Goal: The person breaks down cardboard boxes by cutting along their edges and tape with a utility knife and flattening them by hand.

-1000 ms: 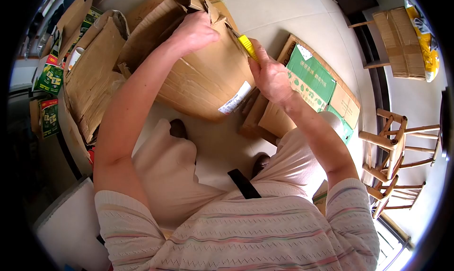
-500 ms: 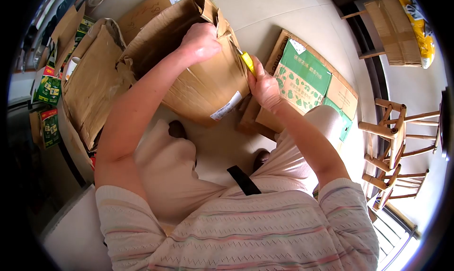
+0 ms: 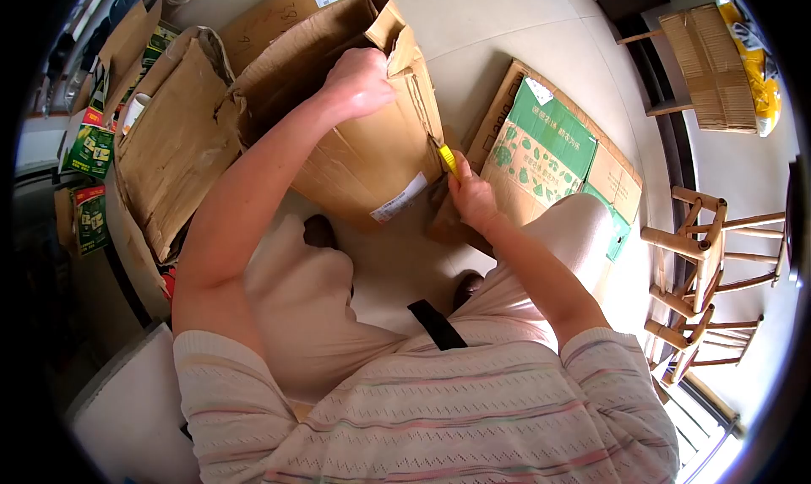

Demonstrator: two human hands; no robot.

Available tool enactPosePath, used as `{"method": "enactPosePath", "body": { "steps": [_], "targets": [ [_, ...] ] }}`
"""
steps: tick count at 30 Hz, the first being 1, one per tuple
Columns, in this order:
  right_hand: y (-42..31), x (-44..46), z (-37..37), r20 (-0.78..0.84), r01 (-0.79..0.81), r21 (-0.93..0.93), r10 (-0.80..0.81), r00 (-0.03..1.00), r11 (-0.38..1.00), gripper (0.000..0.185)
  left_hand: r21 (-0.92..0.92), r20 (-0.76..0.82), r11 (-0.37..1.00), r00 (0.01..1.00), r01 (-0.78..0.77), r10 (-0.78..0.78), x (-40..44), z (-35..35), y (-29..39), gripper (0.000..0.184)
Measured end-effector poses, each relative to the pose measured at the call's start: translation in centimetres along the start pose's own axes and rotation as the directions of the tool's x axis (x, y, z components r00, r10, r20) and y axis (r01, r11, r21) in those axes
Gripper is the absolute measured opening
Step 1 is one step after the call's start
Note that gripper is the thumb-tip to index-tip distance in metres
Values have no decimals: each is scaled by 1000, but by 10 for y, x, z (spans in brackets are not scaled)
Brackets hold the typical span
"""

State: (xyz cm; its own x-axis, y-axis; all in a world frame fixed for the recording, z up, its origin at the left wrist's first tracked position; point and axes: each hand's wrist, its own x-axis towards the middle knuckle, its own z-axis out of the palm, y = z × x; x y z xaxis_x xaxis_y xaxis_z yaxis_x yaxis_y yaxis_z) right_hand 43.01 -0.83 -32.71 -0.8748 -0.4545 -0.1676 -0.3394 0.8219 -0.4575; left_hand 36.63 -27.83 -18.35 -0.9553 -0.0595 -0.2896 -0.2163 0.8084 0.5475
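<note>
An open brown cardboard box (image 3: 363, 159) stands in front of me, with a white label low on its side. My left hand (image 3: 359, 83) is closed on the top edge of its near wall, fingertips partly hidden inside. My right hand (image 3: 471, 195) grips a yellow box cutter (image 3: 448, 159) at the box's right corner. The cutter's blade touches the cardboard there, below a slit running down from the top edge. A torn flap sticks up at the far corner, just beyond my left hand.
Flattened cardboard (image 3: 173, 146) and green packets (image 3: 91, 146) lie at the left. A green-and-brown flat carton (image 3: 549, 142) is on the floor at the right. Wooden chairs (image 3: 705, 239) and another carton (image 3: 710, 70) stand farther right.
My right hand and the cutter have moved down along the box's right corner, toward me. The slit there reaches lower. My left hand keeps its hold on the top edge.
</note>
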Motion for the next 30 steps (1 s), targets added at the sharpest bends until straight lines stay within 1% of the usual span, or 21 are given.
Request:
{"method": "enactPosePath", "body": {
  "steps": [4, 5, 7, 8, 9, 10, 11, 13, 14, 16, 17, 19, 21, 22, 23, 25, 26, 27, 28, 29, 30],
  "targets": [
    [-1, -5, 2, 22, 15, 45, -16, 1000, 999, 46, 50, 11, 998, 999, 34, -35, -4, -7, 3, 25],
    [-2, -8, 3, 15, 22, 60, -23, 1000, 998, 45, 1, -16, 1000, 1000, 15, -15, -4, -11, -1, 24],
    [-1, -14, 7, 82, -27, 51, 23, 996, 998, 44, -90, -70, 995, 997, -35, 28, -3, -26, -22, 22],
    [3, -16, 8, 123, -42, 39, 37, 992, 998, 44, -177, -167, 982, 985, -68, 38, -3, -30, -34, 25],
    [9, -24, 14, 233, -74, -45, 83, 969, 996, 44, -166, -197, 986, 980, -19, -14, 4, -47, -44, 22],
    [18, -22, 21, 320, -88, -130, 126, 939, 988, 44, -314, -192, 948, 974, 56, -122, 15, -72, -63, 18],
    [26, -26, 23, 414, -91, -223, 179, 892, 971, 43, -589, -95, 807, 989, 37, -115, -12, -107, -36, 18],
    [30, -16, 13, 317, -149, -166, 195, 928, 975, 42, -741, -284, 641, 958, -199, -30, -36, -127, -17, 32],
    [30, -9, 5, 264, -175, -134, 205, 942, 975, 41, -707, -297, 668, 955, -233, 20, -36, -126, -23, 32],
    [24, 8, -28, 67, -112, -42, 115, 991, 993, 40, -628, -319, 710, 938, -317, 137, -29, -123, -22, 31],
    [23, 11, -41, -31, -81, 3, 81, 996, 997, 39, -464, -310, 869, 950, -171, 21, -30, -118, -14, 34],
    [37, 9, -63, 42, -136, 95, 133, 990, 986, 37, -573, -238, 800, 970, -180, 47, -21, -115, -34, 25],
    [34, 16, -83, 249, -292, 110, 258, 934, 950, 35, -619, -228, 764, 973, -180, 44, -22, -117, -46, 28],
    [14, 21, -109, 415, -407, 53, 350, 839, 912, 34, -644, -223, 744, 974, -176, 38, -24, -118, -49, 30],
    [-1, 25, -128, 563, -504, -25, 429, 706, 863, 33, -634, -210, 755, 977, -166, 39, -23, -117, -52, 30],
    [2, 33, -155, 573, -519, 41, 405, 712, 854, 33, -615, -176, 776, 984, -138, 35, -24, -113, -53, 30],
    [1, 39, -170, 550, -536, 71, 415, 724, 841, 30, -568, -156, 815, 987, -112, 27, -25, -112, -50, 30],
    [3, 42, -180, 494, -539, 200, 391, 777, 818, 28, -521, -135, 849, 991, -87, 19, -28, -111, -42, 30],
    [-13, 45, -191, 371, -431, 245, 327, 869, 868, 26, -472, -113, 879, 994, -64, 12, -29, -108, -37, 30],
    [-33, 49, -193, 214, -313, 294, 257, 942, 903, 26, -483, -86, 874, 996, -61, 22, -27, -102, -35, 30],
    [-37, 60, -184, 123, -176, 339, 141, 982, 924, 28, -489, -59, 870, 998, -63, 39, -23, -94, -35, 30]
  ]
}}
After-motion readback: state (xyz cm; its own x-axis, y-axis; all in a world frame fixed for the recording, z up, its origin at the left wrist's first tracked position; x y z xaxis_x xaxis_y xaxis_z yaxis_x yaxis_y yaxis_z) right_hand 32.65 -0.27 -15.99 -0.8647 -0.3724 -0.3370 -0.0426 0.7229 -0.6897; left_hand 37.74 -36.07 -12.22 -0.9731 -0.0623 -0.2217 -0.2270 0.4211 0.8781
